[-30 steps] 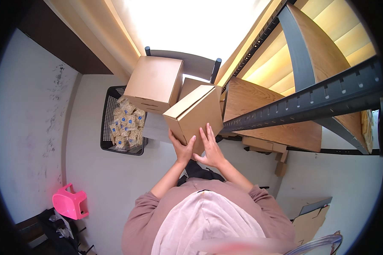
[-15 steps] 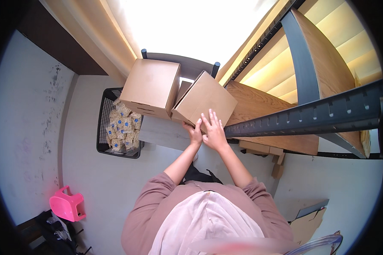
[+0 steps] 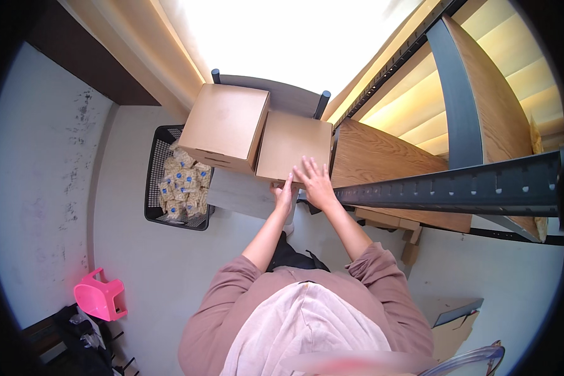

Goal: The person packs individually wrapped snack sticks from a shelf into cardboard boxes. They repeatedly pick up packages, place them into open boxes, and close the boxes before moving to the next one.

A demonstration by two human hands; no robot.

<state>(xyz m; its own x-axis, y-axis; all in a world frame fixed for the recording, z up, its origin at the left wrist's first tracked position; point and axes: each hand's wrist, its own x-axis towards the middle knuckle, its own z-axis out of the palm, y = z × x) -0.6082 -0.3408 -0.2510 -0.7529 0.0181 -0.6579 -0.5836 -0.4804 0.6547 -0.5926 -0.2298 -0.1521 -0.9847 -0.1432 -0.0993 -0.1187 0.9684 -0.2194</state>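
A closed brown cardboard box (image 3: 294, 139) sits squarely on a grey tabletop (image 3: 237, 194), straight ahead of me. My left hand (image 3: 282, 197) grips its near edge, with the thumb up by the top and the fingers curled lower on the front side. Beside it, my right hand (image 3: 318, 187) rests with spread fingers on the box's top near the front edge. A second brown cardboard box (image 3: 225, 116) stands close against the left side of the first, and neither hand touches it.
Left of the table, a black plastic crate (image 3: 149, 188) holds several packets (image 3: 185, 182) with blue marks. On the right stands shelving with a wooden board (image 3: 382, 156) and a black slotted beam (image 3: 457, 191). A pink stool (image 3: 99, 296) is at lower left.
The right-hand box was tilted and turned; now it lies level and aligned beside the left box. Both hands stay at its near edge, shifted slightly down with it.
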